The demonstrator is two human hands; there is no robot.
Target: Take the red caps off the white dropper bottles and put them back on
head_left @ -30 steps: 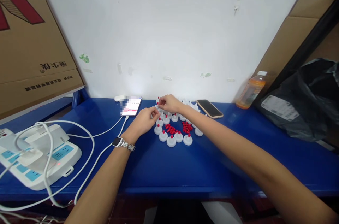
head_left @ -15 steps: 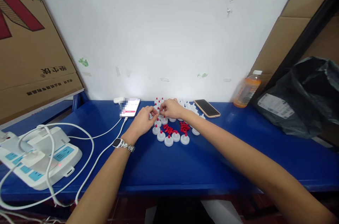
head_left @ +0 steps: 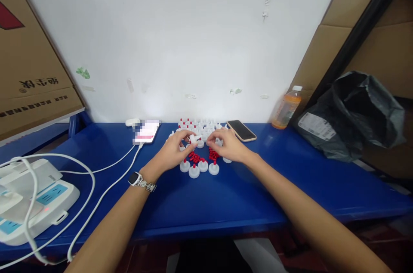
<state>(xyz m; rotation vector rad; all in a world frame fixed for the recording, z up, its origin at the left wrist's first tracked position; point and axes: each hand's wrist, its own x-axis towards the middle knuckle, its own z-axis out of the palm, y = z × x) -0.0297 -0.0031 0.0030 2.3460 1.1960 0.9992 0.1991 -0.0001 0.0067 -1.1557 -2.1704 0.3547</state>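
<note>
On the blue table [head_left: 226,195] stands a cluster of small white caps [head_left: 201,126], many with red tips. Two small heaps of loose red tips [head_left: 195,157] lie among them. My left hand [head_left: 174,152], with a watch on its wrist, pinches a white cap [head_left: 194,138] between thumb and fingers just above the heap. My right hand [head_left: 226,146] hovers close to the right of it, fingers curled over the second red heap; I cannot tell whether it holds a tip. A row of capped pieces [head_left: 198,169] stands in front of both hands.
A lit phone [head_left: 146,131] on a white cable and a dark phone [head_left: 241,130] lie at the back. An orange drink bottle [head_left: 285,107] and a black plastic bag [head_left: 351,113] are at the right. A white power strip [head_left: 35,200] with cables sits left. Cardboard leans on both sides.
My right hand has drawn back from the far caps toward me and to the right. My left hand now holds a white cap. The view has shifted right.
</note>
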